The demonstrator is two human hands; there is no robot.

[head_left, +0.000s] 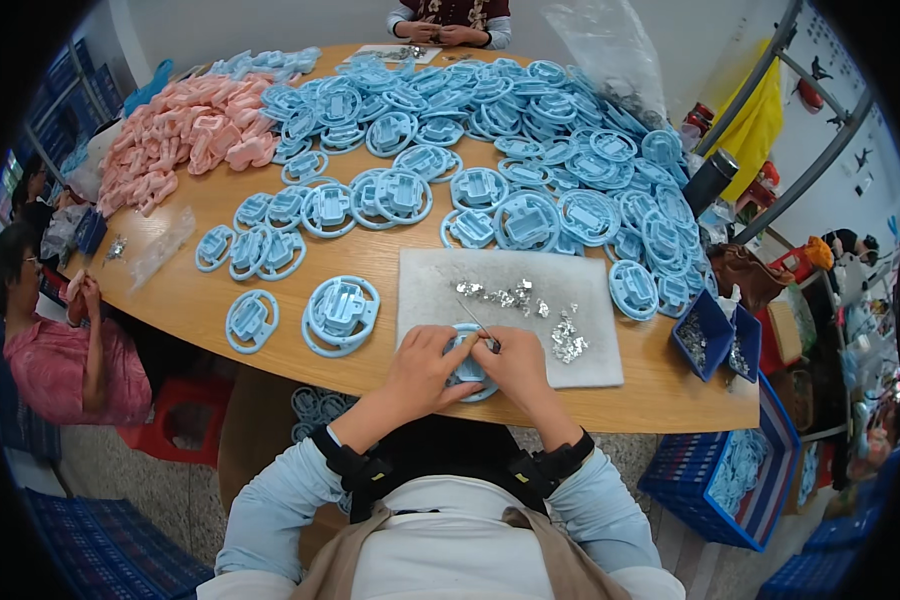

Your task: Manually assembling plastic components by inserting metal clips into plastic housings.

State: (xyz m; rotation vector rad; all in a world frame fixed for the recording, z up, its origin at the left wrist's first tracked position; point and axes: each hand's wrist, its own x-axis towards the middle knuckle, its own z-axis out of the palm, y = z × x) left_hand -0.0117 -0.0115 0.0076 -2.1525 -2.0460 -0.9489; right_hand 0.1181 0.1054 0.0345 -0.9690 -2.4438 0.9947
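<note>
My left hand (417, 370) is closed on the near-left side of a light blue plastic wheel-shaped part (468, 369). This part rests at the table's front edge, overlapping the white foam mat (602, 352), and my fingers cover much of it. In my right hand (516, 366) is a thin metal tool (477, 319), perhaps tweezers, its thin end pointing up and left. Both hands' fingertips meet over the part. Small silver metal pieces (569, 346) lie scattered on the mat, with another cluster (510, 296) farther back.
Several matching blue parts (340, 312) stand left of the mat; a large blue pile (530, 110) and a pink pile (192, 130) fill the back. Blue bins (701, 337) hang at the right edge above a crate (685, 470). Co-workers sit left (80, 360) and opposite (450, 25).
</note>
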